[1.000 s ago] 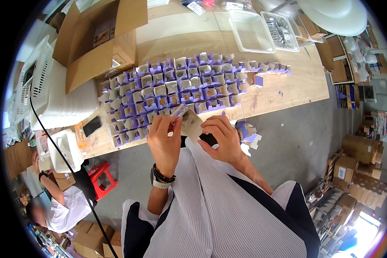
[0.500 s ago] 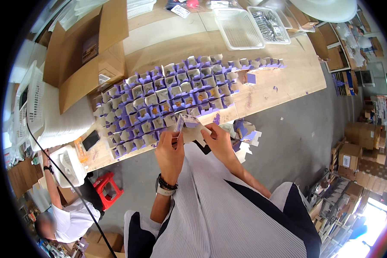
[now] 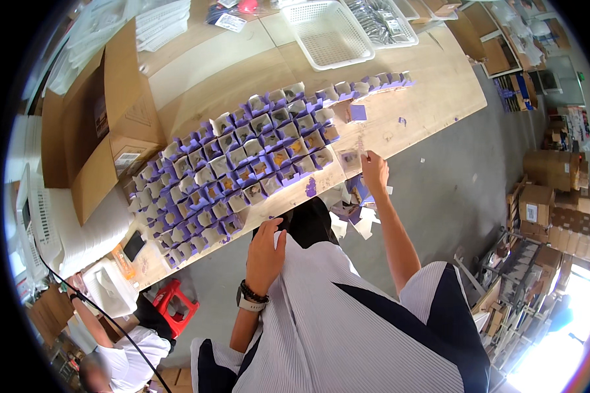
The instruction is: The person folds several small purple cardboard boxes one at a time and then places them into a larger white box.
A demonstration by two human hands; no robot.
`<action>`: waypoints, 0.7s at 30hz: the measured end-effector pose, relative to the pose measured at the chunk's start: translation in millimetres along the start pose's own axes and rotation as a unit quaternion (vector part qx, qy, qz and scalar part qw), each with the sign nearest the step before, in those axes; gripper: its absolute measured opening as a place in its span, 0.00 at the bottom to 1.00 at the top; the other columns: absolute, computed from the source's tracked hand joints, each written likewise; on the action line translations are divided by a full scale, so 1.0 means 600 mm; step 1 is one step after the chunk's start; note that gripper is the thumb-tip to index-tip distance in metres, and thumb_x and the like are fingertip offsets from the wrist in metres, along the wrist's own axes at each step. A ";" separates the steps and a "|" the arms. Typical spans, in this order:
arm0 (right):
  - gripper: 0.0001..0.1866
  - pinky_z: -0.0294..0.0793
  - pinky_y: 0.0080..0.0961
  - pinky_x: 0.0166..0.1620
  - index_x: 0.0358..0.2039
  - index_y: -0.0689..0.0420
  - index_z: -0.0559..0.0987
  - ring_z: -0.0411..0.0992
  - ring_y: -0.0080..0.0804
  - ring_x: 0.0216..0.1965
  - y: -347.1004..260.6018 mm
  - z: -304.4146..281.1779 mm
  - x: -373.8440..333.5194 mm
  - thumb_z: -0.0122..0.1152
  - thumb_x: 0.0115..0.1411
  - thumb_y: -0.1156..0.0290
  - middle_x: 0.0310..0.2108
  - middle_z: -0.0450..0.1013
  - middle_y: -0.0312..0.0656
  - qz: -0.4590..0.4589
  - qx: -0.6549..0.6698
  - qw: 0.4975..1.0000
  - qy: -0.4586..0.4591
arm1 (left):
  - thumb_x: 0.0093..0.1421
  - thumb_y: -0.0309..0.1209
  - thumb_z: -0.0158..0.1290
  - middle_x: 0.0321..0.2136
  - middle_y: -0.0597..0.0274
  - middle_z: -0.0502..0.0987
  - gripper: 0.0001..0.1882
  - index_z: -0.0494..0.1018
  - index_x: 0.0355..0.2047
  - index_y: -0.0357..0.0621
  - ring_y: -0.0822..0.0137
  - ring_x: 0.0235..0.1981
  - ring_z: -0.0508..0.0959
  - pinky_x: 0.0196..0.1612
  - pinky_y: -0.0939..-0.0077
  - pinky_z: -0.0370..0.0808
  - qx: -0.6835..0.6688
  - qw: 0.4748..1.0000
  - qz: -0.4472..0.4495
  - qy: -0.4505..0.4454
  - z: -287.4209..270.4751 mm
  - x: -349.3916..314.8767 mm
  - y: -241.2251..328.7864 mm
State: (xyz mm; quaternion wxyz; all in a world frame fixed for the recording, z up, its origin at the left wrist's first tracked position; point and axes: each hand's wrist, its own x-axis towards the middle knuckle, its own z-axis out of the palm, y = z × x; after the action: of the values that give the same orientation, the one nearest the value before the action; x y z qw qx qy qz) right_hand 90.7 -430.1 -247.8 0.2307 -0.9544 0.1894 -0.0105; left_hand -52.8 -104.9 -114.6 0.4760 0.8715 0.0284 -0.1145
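My right hand is over the table's front edge, its fingers closed on what looks like a small printed carton, smeared by motion. Low in front of my shirt, my left hand holds nothing, with its fingers loosely extended. Several rows of small open purple cartons with grey inner flaps stand packed together on the wooden table; orange-brown contents show in some. A single line of similar cartons runs off to the right. Near it lies one separate purple carton.
A large open cardboard box stands at the left. White plastic baskets sit at the back, one with packaged metal-looking items. Torn carton pieces are gathered below the front edge. A person and a red stool are lower left.
My hands have parted: the right went right and away from me with the carton, while the left let go and dropped back toward my shirt. The view has shifted slightly.
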 end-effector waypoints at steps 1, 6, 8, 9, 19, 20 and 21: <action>0.15 0.77 0.46 0.40 0.32 0.59 0.80 0.78 0.58 0.36 0.004 0.018 0.022 0.60 0.62 0.59 0.30 0.80 0.54 0.012 -0.018 1.000 -0.019 | 0.66 0.29 0.53 0.47 0.52 0.78 0.14 0.73 0.51 0.39 0.49 0.46 0.80 0.47 0.61 0.77 0.000 1.000 -0.003 -0.002 -0.002 0.004 0.001; 0.14 0.77 0.44 0.40 0.36 0.58 0.82 0.79 0.55 0.37 0.038 0.102 0.090 0.61 0.62 0.59 0.33 0.80 0.54 -0.011 0.040 0.993 -0.110 | 0.67 0.28 0.53 0.47 0.53 0.78 0.13 0.73 0.50 0.40 0.50 0.46 0.80 0.46 0.62 0.77 0.012 1.000 -0.013 -0.005 0.000 0.032 0.025; 0.14 0.78 0.43 0.41 0.39 0.56 0.84 0.80 0.52 0.36 0.035 0.118 0.094 0.61 0.62 0.59 0.32 0.80 0.53 -0.076 0.065 0.989 -0.105 | 0.67 0.28 0.53 0.47 0.54 0.78 0.13 0.73 0.50 0.40 0.51 0.46 0.80 0.46 0.62 0.77 0.019 0.999 -0.026 0.000 0.002 0.042 0.038; 0.16 0.78 0.42 0.41 0.45 0.54 0.84 0.80 0.51 0.35 0.040 0.119 0.097 0.61 0.62 0.59 0.33 0.81 0.51 -0.086 0.099 0.982 -0.135 | 0.67 0.28 0.53 0.46 0.54 0.78 0.13 0.73 0.50 0.40 0.51 0.46 0.80 0.46 0.62 0.77 0.021 0.999 -0.024 0.002 0.004 0.049 0.041; 0.31 0.77 0.46 0.52 0.59 0.54 0.69 0.68 0.53 0.57 0.053 0.101 0.228 0.59 0.53 0.83 0.60 0.68 0.48 -0.248 -0.015 0.966 0.071 | 0.66 0.27 0.52 0.47 0.52 0.78 0.13 0.72 0.50 0.40 0.47 0.46 0.79 0.47 0.61 0.77 0.023 0.998 -0.055 0.013 0.025 0.077 0.062; 0.33 0.77 0.46 0.53 0.60 0.54 0.68 0.66 0.54 0.59 0.052 0.105 0.239 0.61 0.52 0.84 0.62 0.65 0.48 -0.236 -0.031 0.971 0.027 | 0.66 0.26 0.52 0.47 0.52 0.78 0.13 0.72 0.51 0.40 0.47 0.46 0.79 0.47 0.61 0.77 0.024 0.998 -0.055 0.009 0.026 0.080 0.064; 0.35 0.76 0.47 0.53 0.60 0.55 0.67 0.64 0.55 0.60 0.050 0.109 0.248 0.62 0.51 0.84 0.63 0.63 0.48 -0.224 -0.049 0.973 -0.017 | 0.66 0.26 0.52 0.47 0.52 0.78 0.13 0.72 0.51 0.40 0.47 0.46 0.79 0.47 0.61 0.77 0.028 0.998 -0.047 0.009 0.027 0.084 0.066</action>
State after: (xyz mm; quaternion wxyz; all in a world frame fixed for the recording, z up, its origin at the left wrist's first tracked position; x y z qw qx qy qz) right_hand 225.1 -480.8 -329.3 0.1789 -0.9826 -0.0332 -0.0367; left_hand -0.5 -143.1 -101.7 0.4451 0.8832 0.0704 -0.1302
